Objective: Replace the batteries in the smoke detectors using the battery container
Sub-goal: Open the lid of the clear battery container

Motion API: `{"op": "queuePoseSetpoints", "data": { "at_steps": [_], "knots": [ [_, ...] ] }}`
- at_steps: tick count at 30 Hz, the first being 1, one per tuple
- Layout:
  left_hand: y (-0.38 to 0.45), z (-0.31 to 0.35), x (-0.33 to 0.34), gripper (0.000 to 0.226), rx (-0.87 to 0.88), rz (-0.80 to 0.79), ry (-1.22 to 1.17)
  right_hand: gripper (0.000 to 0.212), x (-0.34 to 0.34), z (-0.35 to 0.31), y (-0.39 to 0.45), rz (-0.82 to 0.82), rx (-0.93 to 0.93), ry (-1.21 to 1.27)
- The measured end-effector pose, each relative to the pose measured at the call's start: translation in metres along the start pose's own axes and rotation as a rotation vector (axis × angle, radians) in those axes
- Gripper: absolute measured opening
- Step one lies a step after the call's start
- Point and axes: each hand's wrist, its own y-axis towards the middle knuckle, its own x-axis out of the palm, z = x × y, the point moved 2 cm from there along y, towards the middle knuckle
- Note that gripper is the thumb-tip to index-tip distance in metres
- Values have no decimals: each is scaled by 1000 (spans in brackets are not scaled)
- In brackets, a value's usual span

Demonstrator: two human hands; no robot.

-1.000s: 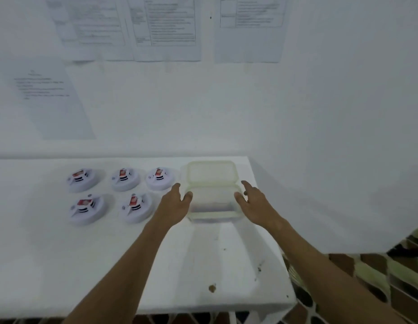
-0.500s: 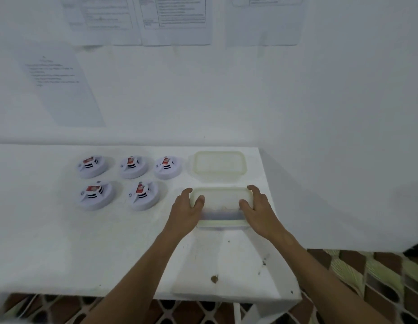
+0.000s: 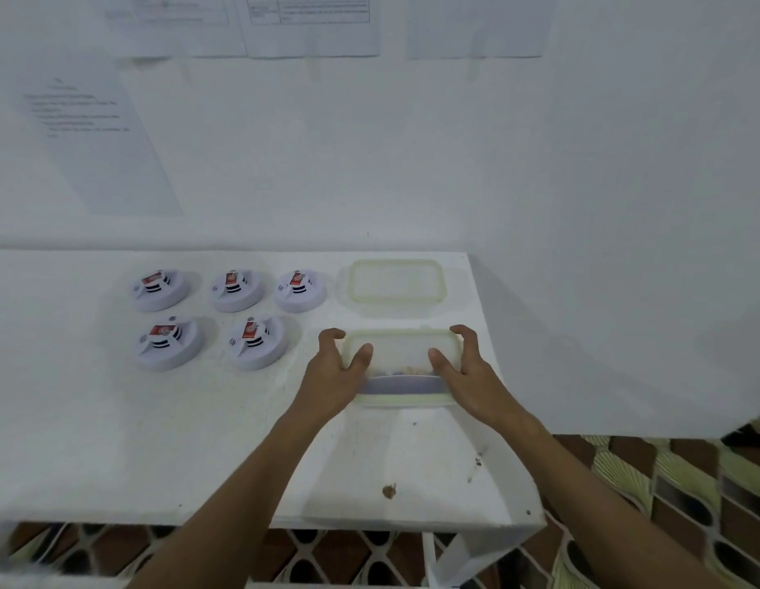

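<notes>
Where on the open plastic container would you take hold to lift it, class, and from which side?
Grip the container by its two short end walls, coming in from the near side, as the left hand and right hand do. It is a wide, shallow tub with its top open, and its lid lies apart behind it.

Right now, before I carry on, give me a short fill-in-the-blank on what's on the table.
1. The number of smoke detectors on the table is ____.
2. The left hand and right hand both grip the ____.
3. The lid lies apart from the container, on its ____ side.

Answers: five; container; far
</notes>
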Motion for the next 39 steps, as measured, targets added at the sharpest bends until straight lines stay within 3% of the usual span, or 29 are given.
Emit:
{"op": "queuePoseSetpoints", "data": {
  "at_steps": [7,11,13,18,24,29,39],
  "knots": [
    [-9,-2,-10,87,-132,-104,-30,77,-15,-8,13,24,-91,-170],
    [-30,1,-9,98,-229,-229,-121,74,-18,-26,21,-114,-184,-261],
    [-28,1,-9,98,-217,-209,-196,72,-19,-31,22,-108,-168,-282],
    [-15,-5,-11,90,-182,50,-332,71,-15,-23,12,-174,-33,-230],
    [-37,2,21,71,-192,-47,-329,65,14,-20,1,-106,10,39],
    [-39,1,26,58,-158,7,-374,71,16,-14,2,-180,42,105],
    [-34,-4,35,59,-219,121,-493,74,15,-13,3,-185,60,108]
  ]
}}
